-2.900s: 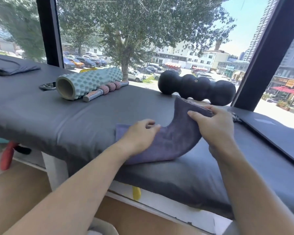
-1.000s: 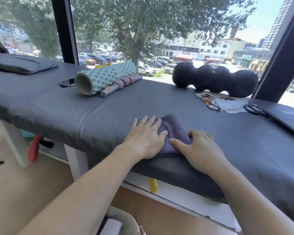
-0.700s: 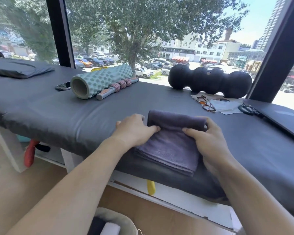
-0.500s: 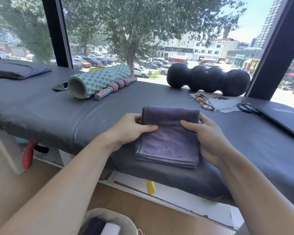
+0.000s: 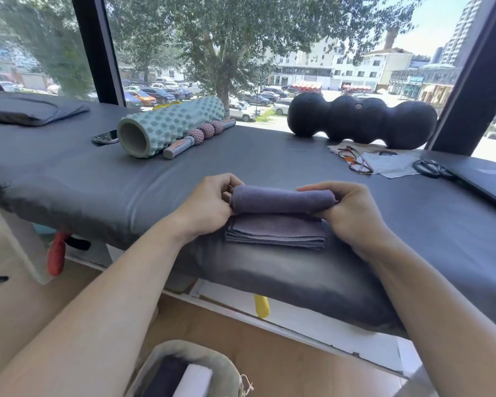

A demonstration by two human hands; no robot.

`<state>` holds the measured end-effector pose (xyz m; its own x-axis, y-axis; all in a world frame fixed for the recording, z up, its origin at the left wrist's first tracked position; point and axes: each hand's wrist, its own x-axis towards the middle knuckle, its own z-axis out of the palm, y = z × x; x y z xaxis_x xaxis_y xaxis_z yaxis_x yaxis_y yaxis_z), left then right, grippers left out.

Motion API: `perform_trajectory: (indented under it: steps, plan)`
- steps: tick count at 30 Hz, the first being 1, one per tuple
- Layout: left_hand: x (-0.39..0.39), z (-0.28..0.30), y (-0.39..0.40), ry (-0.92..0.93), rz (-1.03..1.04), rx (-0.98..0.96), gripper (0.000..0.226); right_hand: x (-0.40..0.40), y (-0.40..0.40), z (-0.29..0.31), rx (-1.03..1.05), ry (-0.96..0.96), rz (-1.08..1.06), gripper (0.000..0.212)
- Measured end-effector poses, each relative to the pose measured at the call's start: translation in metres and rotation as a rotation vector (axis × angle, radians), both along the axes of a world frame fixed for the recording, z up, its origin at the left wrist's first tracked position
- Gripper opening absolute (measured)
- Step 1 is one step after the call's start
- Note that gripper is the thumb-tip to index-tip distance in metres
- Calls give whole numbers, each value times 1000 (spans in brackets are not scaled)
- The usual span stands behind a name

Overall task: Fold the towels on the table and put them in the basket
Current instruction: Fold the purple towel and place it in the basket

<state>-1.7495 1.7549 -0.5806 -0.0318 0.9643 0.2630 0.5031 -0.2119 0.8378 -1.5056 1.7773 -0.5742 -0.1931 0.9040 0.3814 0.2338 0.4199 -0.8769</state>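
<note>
**Two hands roll a purple towel**

Two hands hold the towel (image 5: 281, 202) near the tabletop (image 5: 98, 179) edge. Left hand (image 5: 206, 206) fingers curl round its left end, right hand (image 5: 352, 210) fingers round its right end. The roll's long side runs left to right. The basket (image 5: 155, 359) sits on the floor below.

A teal foam roller (image 5: 172, 126), a black peanut roller (image 5: 361, 120) and glasses (image 5: 355, 163) lie by the window.

Bare counter (image 5: 69, 179) lay open to the left of the hands. Farther back stood a foam roller (image 5: 169, 127) and a black peanut roller (image 5: 361, 118); glasses (image 5: 355, 161) lay back right. The basket (image 5: 229, 365) below was unobstructed.
</note>
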Motion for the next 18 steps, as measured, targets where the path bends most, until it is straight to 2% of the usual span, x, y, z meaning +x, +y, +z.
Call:
perform_trajectory:
  steps: [4,9,12,15,18]
  plan:
    - [-3,-1,-3,4,-18,3,34,5,-11,-2,73,-92,13,44]
    - [-6,3,-9,7,-26,-30,29,10,-25,-2,50,-172,68,48]
    - [-7,8,-15,74,0,-66,28,15,-30,-1,78,-346,29,62]
    - [-3,18,-21,66,64,-116,41,19,-30,1,47,-454,55,74]
    - [9,25,-26,157,119,-85,34,22,-36,6,-21,-433,115,62]
